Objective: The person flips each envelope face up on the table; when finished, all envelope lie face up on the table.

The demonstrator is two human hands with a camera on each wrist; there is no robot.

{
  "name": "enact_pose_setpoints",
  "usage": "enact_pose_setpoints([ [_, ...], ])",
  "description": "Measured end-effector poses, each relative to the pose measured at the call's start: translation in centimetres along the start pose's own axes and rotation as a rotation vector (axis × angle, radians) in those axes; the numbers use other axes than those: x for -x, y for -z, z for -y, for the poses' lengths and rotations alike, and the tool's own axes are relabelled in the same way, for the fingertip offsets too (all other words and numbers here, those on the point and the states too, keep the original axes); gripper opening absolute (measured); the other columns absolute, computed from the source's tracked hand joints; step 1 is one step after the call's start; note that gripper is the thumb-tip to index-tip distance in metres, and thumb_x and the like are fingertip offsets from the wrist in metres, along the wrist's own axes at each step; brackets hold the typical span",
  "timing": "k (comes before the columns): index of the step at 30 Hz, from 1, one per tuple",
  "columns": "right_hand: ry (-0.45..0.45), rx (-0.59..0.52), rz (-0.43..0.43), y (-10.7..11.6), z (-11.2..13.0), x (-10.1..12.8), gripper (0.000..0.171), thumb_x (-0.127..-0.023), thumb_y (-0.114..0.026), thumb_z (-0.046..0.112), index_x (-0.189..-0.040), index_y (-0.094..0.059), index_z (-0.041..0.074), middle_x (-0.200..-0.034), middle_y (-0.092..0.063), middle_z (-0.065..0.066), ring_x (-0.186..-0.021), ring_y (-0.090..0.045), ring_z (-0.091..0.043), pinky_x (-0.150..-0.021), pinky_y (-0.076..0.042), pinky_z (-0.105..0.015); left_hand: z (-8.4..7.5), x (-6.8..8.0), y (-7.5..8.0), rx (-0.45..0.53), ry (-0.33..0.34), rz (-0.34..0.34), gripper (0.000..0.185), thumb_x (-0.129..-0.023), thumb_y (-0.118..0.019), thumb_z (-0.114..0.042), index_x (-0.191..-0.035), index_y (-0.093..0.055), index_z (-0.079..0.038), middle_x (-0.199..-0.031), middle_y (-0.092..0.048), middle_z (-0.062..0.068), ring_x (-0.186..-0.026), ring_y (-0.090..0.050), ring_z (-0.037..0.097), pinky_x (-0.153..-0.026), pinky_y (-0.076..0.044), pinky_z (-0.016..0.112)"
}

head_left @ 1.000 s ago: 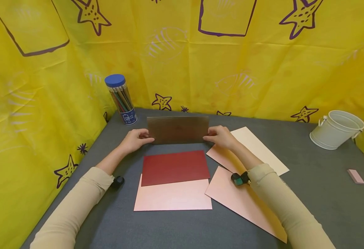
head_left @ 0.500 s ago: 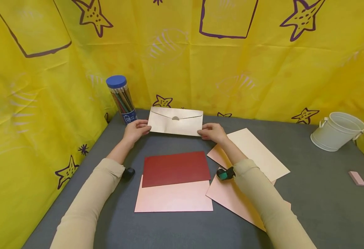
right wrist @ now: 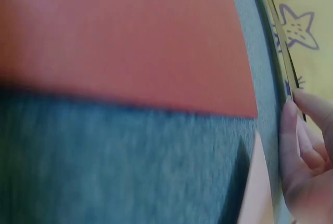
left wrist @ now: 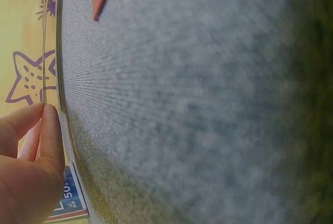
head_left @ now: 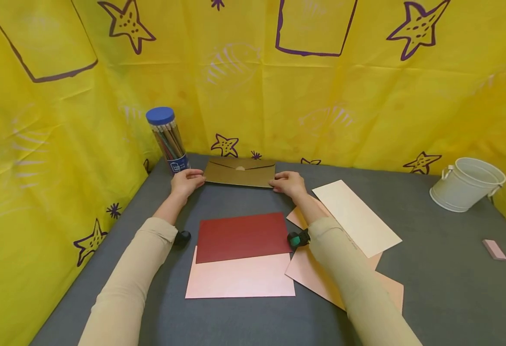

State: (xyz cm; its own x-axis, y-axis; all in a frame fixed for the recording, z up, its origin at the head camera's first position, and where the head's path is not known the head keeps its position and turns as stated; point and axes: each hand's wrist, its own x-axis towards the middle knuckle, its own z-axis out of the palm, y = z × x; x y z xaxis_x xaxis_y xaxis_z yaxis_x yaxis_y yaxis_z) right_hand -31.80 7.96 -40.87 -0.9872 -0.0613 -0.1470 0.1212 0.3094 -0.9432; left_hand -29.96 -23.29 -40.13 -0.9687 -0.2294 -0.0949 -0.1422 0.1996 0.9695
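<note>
- The gold envelope [head_left: 240,172] lies flap-side up at the far edge of the desk [head_left: 430,269], just in front of the yellow backdrop and beside the pencil tub [head_left: 168,139].
- The left hand [head_left: 186,180] pinches the envelope's left end, fingers curled over the short edge; the right hand [head_left: 287,182] pinches the right end the same way. In the left wrist view the fingers [left wrist: 49,130] press against the thin paper edge.
- Judged from this hold, the grip is light and only at the two ends, so uneven pressure could bow or crease the envelope, or let one end slip.
- The pencil tub stands very near the left hand, so a sideways nudge could tip it.
- Nearer the person, a dark red sheet [head_left: 241,237] overlaps a pale pink sheet [head_left: 240,281]; a sleeve dragged across could shift them.
- The desk is covered in grey felt-like cloth. To the right lie a cream sheet [head_left: 356,216] over more pink paper [head_left: 322,276], a white bucket [head_left: 466,183] and a pink eraser [head_left: 493,249].
- A yellow cloth [head_left: 365,96] printed with purple starfish hangs behind and at the left side.
</note>
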Motion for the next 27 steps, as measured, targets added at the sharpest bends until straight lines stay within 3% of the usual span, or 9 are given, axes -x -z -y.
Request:
enact_pose_setpoints([
  [6,-0.013,0.015,-0.035,-0.5,-0.1,-0.1,0.040,-0.087,-0.075,0.015,-0.122,-0.066,0.001,-0.105,-0.071,-0.018,-0.058,-0.064,-0.001,-0.064,-0.055,-0.020,0.3,0.2,0.1,-0.193,-0.040,-0.019,0.035,-0.092,-0.066,-0.009,-0.126,-0.063,0.000,-0.120,-0.064,0.021,-0.104,-0.063,0.021,-0.090,-0.050,0.030],
  [9,-0.022,0.001,-0.010,-0.4,-0.1,-0.2,0.042,-0.087,-0.074,0.014,-0.126,-0.064,0.000,-0.109,-0.070,-0.019,-0.063,-0.067,-0.004,-0.067,-0.055,-0.021,0.4,0.1,0.0,-0.252,-0.046,-0.012,0.033,-0.094,-0.065,-0.011,-0.125,-0.064,-0.002,-0.123,-0.064,0.019,-0.114,-0.059,0.028,-0.094,-0.047,0.035],
  [13,-0.014,0.049,0.054,0.2,0.2,-0.2,0.054,-0.088,-0.074,0.021,-0.136,-0.056,0.003,-0.115,-0.067,-0.018,-0.085,-0.071,-0.016,-0.082,-0.055,-0.030,0.5,-0.1,-0.1,-0.283,-0.065,-0.026,0.030,-0.095,-0.064,-0.013,-0.123,-0.066,-0.004,-0.123,-0.064,0.018,-0.117,-0.056,0.030,-0.097,-0.045,0.041],
  [17,0.036,0.215,0.078,0.5,0.3,-0.1,0.063,-0.086,-0.075,0.028,-0.141,-0.052,0.007,-0.118,-0.066,-0.014,-0.106,-0.062,-0.026,-0.095,-0.048,-0.037,0.2,-0.1,-0.3,-0.341,-0.092,-0.031,0.029,-0.095,-0.063,-0.016,-0.121,-0.067,-0.004,-0.122,-0.065,0.017,-0.115,-0.056,0.031,-0.098,-0.043,0.042],
  [20,0.075,0.309,0.060,0.4,0.1,-0.1,0.063,-0.086,-0.075,0.027,-0.141,-0.052,0.007,-0.114,-0.066,-0.013,-0.104,-0.059,-0.028,-0.091,-0.047,-0.038,0.1,0.1,-0.5,-0.367,-0.093,-0.025,0.030,-0.095,-0.062,-0.017,-0.121,-0.067,-0.004,-0.122,-0.065,0.017,-0.114,-0.057,0.031,-0.098,-0.043,0.042],
  [27,0.144,0.423,-0.003,-0.3,-0.3,-0.2,0.057,-0.087,-0.074,0.025,-0.137,-0.056,0.005,-0.098,-0.070,-0.009,-0.087,-0.058,-0.021,-0.072,-0.044,-0.028,0.1,0.5,-0.6,-0.369,-0.101,-0.022,0.030,-0.097,-0.060,-0.016,-0.123,-0.066,-0.003,-0.123,-0.064,0.017,-0.115,-0.057,0.030,-0.098,-0.044,0.042],
])
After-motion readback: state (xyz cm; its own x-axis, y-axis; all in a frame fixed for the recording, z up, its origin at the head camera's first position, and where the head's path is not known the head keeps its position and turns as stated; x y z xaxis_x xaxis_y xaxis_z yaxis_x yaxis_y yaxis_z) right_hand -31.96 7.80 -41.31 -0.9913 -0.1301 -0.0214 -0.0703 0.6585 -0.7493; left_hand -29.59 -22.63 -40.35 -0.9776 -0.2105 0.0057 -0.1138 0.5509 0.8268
